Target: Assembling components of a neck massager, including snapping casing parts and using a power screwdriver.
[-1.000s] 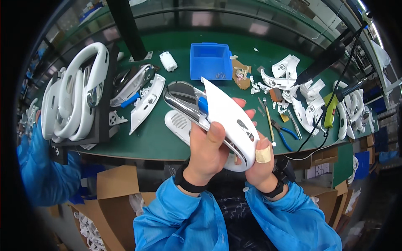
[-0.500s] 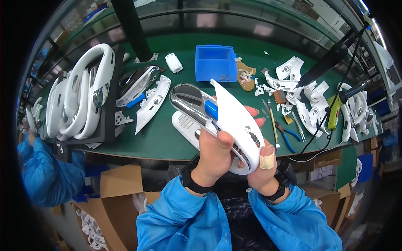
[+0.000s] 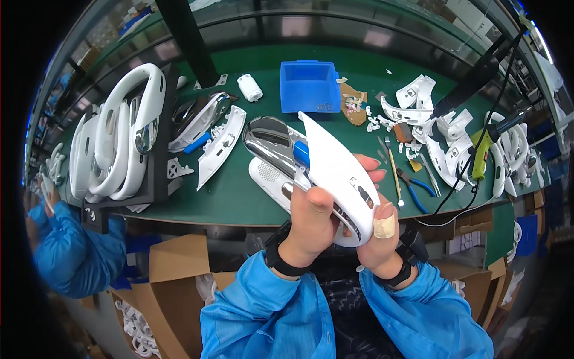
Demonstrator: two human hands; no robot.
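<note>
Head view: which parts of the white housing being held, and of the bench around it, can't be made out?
- White housing: underside and lower end, covered by the left hand and right hand.
- Blue bin: contents too small to tell.
- White shell parts: bent and cropped at the fisheye rim.

Bright, even light falls from overhead, laying pale rectangular glare patches along the far upper edge of the dark green bench mat [image 3: 239, 197] and sharp highlights on the chrome-silver curved shell [image 3: 272, 136] at the centre of the frame. Shadows are soft and short, deepest below the bench edge among the brown cardboard boxes [image 3: 173, 269] at lower left. Focus is crisp in the middle, while the fisheye bends straight edges strongly toward the rim and a black vignette swallows all four corners
</note>
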